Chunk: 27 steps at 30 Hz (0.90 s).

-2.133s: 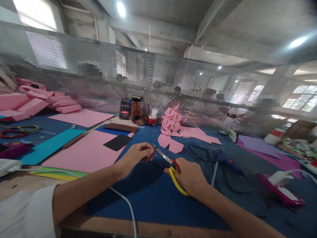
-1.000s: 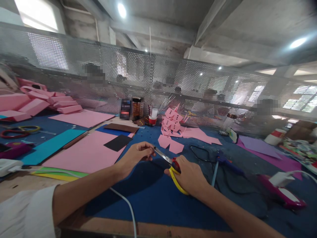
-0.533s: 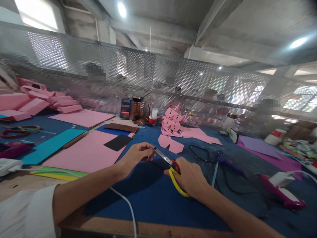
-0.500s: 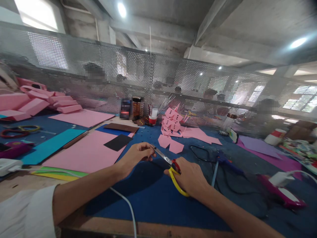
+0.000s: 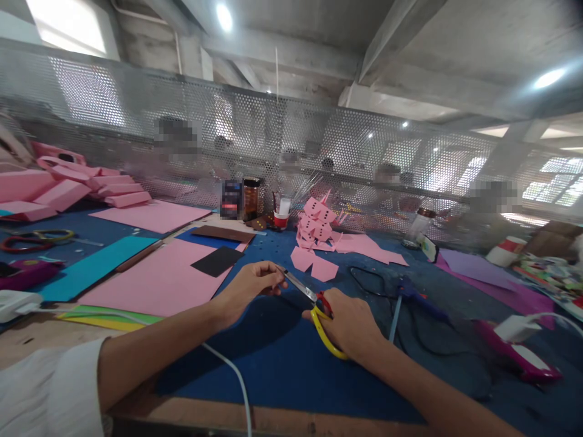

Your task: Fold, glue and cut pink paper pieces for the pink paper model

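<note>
My right hand (image 5: 353, 325) is wrapped round the yellow and red handles of a pair of scissors (image 5: 303, 288). Their blades point up and left and look nearly closed, with the tip at the fingers of my left hand (image 5: 255, 288). Those left fingers are pinched together; whatever they hold is too small or hidden to make out. Both hands are above the blue mat (image 5: 282, 370). Beyond the scissors lies a notched pink paper piece (image 5: 314, 264), in front of a cluster of folded pink paper shapes with black dots (image 5: 316, 221).
Left of my hands lie a pink sheet (image 5: 150, 282), a black paper rectangle (image 5: 217, 261) and a teal strip (image 5: 98, 267). A white cable (image 5: 234, 370) crosses the front edge. To the right are a blue glue gun (image 5: 421, 300) and purple sheets (image 5: 483, 270). A perforated metal screen (image 5: 255, 133) stands behind.
</note>
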Motion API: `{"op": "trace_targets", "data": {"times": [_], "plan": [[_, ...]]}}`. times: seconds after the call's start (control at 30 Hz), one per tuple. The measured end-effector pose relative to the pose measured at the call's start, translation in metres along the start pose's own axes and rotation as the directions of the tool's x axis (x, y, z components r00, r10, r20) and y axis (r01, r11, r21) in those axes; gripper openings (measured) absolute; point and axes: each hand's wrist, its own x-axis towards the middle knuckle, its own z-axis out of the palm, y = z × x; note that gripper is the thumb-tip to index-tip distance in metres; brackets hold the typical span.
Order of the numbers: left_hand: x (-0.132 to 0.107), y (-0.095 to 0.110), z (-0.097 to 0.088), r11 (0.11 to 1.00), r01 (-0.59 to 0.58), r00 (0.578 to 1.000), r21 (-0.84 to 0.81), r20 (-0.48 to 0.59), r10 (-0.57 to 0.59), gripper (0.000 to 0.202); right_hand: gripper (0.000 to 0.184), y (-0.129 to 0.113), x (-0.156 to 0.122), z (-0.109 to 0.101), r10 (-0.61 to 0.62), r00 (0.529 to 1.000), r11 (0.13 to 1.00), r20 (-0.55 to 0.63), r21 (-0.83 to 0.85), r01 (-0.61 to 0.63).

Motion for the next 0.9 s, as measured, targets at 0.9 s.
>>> {"op": "trace_targets", "data": {"times": [0.9], "plan": [[-0.001, -0.0001, -0.0009, 0.997, 0.046, 0.999, -0.055, 0.013, -0.045, 0.023, 0.051, -0.0006, 0.0016, -0.0006, 0.047, 0.997, 0.999, 0.068, -0.017, -0.046]]}}
